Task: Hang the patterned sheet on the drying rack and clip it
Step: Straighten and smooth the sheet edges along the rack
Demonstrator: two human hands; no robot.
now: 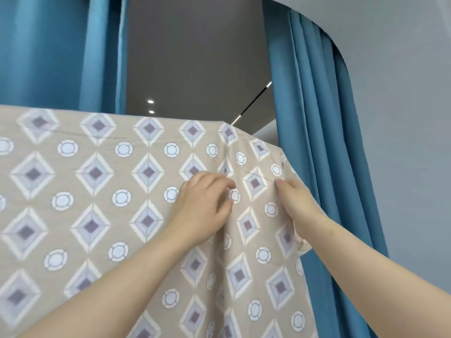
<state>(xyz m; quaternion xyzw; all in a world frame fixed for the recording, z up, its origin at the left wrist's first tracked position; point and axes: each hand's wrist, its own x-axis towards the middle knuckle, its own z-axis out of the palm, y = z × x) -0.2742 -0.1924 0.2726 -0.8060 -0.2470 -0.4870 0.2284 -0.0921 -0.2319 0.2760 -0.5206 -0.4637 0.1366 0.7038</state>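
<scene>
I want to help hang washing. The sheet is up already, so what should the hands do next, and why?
Probably pull the corner flat. The patterned sheet already drapes over the top, but it folds between the left hand and the right hand, both on it. No clip shows yet.

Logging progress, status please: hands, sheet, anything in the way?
Left hand pinches patterned sheet. Right hand at its right edge, grip unclear. Sheet draped over top, no clip in view. Nothing blocking.
</scene>
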